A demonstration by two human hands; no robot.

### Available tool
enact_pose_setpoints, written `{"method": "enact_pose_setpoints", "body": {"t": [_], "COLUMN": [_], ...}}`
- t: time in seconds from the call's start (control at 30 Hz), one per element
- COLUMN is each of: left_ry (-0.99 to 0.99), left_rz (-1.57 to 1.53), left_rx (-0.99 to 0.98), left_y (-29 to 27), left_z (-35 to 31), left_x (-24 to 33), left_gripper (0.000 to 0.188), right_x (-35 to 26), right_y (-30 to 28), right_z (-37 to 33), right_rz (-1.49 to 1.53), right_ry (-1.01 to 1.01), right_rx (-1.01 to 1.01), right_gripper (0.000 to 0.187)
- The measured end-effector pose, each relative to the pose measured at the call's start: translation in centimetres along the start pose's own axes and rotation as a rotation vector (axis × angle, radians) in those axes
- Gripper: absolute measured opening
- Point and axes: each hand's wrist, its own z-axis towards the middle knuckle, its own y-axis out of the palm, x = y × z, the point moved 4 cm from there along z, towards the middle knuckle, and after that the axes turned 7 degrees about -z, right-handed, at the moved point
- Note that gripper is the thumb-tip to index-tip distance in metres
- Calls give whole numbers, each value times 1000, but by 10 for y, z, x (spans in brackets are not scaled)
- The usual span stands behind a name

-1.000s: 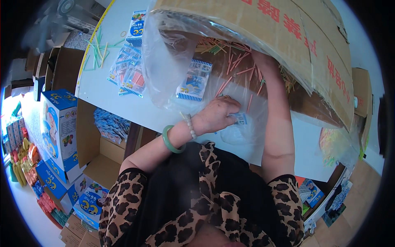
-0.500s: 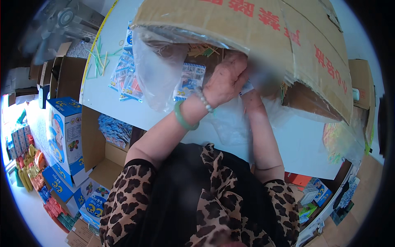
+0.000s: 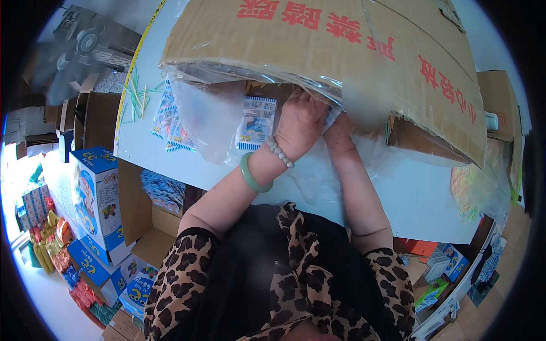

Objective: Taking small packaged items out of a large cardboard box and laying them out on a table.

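My left hand [image 3: 301, 123], with a beaded bracelet and a pale green bangle at its wrist, is closed under the front edge of a large brown cardboard box [image 3: 296, 45]. The box lies tilted over the table, and its edge hides some of my fingertips. Close on the right is my right hand [image 3: 339, 135], its fingers closed around a small white-and-blue plastic packet [image 3: 332, 117], mostly hidden between the hands. Another blue-and-white printed packet [image 3: 255, 120] lies left of my left hand. Clear plastic film [image 3: 207, 119] hangs out of the box opening.
More printed packets [image 3: 169, 125] and loose green sticks [image 3: 135, 96] lie on the table's left side. An open carton [image 3: 136, 199] with packets stands below the left edge, beside blue-and-white boxes [image 3: 96, 193]. A clear bag of coloured pieces [image 3: 469, 187] is at the right.
The box's front edge has come lower and further left, covering the heap of sticks seen inside before. Both hands have shifted slightly left, staying close together. The whole view has tilted a little.
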Motion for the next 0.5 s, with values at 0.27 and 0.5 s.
{"method": "enact_pose_setpoints", "body": {"t": [0.27, 0.5], "left_ry": [-423, -481], "left_rz": [-793, -777], "left_rx": [258, 39], "left_y": [-28, -39], "left_z": [0, -6], "left_x": [-9, -5], "left_gripper": [15, 23], "right_x": [4, 28], "right_y": [-16, 4], "right_z": [0, -16], "right_rz": [216, 387], "right_ry": [256, 255], "right_rx": [21, -130], "right_gripper": [11, 11]}}
